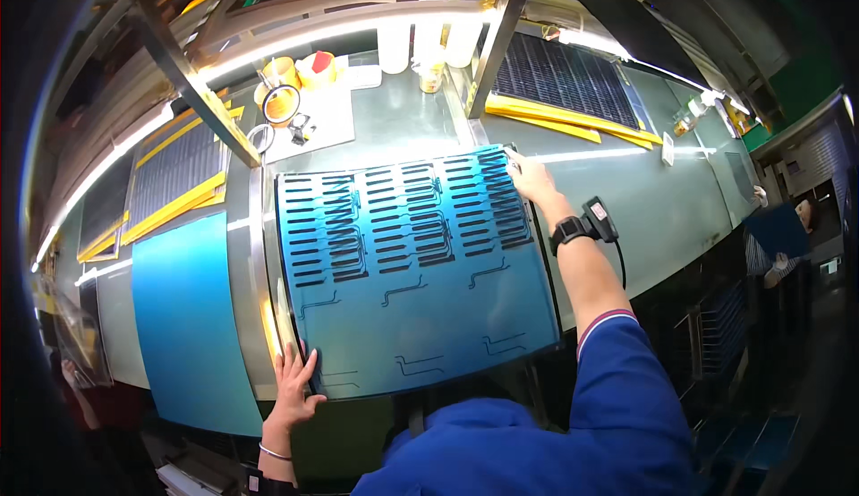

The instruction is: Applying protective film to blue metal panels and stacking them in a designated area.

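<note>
A large blue sheet point(412, 263) with rows of cut-out slots lies flat on the grey workbench point(626, 201) in front of me. My left hand point(293, 389) rests with spread fingers on its near left corner. At the far right corner, my right hand point(530, 177) presses down on the sheet's edge. That arm wears a black wristband with a small device point(586, 224) on a cable.
A plain blue sheet point(183, 317) lies to the left. Yellow tape rolls point(282, 93) and small tools sit on a white pad at the back, with white cups point(428, 44) beside them. Metal posts point(497, 35) rise from the bench. Slotted dark panels with yellow strips point(564, 80) lie behind; another person point(778, 245) stands far right.
</note>
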A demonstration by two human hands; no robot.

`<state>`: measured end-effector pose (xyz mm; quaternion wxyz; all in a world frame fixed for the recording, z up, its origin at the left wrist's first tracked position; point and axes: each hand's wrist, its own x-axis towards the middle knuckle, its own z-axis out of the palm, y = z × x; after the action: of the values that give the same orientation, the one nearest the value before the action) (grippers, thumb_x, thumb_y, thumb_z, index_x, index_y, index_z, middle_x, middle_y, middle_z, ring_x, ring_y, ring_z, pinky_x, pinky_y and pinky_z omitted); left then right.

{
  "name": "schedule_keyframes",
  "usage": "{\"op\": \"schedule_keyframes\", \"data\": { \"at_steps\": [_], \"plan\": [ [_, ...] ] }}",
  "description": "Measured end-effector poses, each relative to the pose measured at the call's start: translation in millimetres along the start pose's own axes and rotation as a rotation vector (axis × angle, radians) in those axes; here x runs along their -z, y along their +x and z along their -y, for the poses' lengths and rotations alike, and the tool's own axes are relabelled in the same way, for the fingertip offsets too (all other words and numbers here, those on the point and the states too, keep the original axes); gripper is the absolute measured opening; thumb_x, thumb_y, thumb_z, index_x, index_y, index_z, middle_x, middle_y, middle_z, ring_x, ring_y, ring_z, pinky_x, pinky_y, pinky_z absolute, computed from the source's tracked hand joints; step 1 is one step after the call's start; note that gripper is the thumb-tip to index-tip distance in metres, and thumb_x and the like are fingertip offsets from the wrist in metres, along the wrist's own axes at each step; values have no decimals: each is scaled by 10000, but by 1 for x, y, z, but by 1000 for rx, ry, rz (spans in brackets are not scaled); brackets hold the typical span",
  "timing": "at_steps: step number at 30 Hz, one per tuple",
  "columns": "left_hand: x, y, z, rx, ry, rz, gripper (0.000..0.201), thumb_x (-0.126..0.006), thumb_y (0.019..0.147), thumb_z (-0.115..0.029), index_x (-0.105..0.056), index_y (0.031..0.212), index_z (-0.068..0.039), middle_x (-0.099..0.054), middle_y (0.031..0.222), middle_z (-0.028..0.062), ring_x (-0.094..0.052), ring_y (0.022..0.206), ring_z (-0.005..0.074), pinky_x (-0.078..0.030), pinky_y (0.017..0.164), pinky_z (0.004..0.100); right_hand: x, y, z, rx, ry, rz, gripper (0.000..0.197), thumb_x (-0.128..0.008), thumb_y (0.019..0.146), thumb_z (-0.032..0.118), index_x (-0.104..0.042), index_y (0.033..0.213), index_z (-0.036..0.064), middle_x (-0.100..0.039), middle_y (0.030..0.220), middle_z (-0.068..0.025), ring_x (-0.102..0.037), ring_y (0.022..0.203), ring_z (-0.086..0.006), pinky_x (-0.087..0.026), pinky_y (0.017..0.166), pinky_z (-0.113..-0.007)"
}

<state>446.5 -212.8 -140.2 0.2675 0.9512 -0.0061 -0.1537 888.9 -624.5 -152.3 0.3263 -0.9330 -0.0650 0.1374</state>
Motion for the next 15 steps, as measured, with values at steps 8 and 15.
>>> {"op": "schedule_keyframes", "data": {
  "at_steps": [8, 15],
  "plan": [
    [2, 4, -5, 37, -13, -10, 978, -805, 520, -140, -360, 1390, -107, -199, 1488, 176, -84, 1396, 355, -58, 1109, 518, -7, 24, 19, -27, -473, -23, 377, -427, 940, 295, -446, 1304, 391, -618, 1030, -183, -592, 968, -357, -463, 853, -420],
    [1, 4, -13, 66, -23, -4, 982, -806, 502, -120, -370, 1382, -94, -210, 1486, 172, -100, 1396, 348, -79, 1107, 522, -8, 22, 19, 13, -476, -25, 369, -388, 956, 265, -465, 1299, 376, -632, 983, -181, -613, 923, -345, -480, 805, -417]
  ]
}}
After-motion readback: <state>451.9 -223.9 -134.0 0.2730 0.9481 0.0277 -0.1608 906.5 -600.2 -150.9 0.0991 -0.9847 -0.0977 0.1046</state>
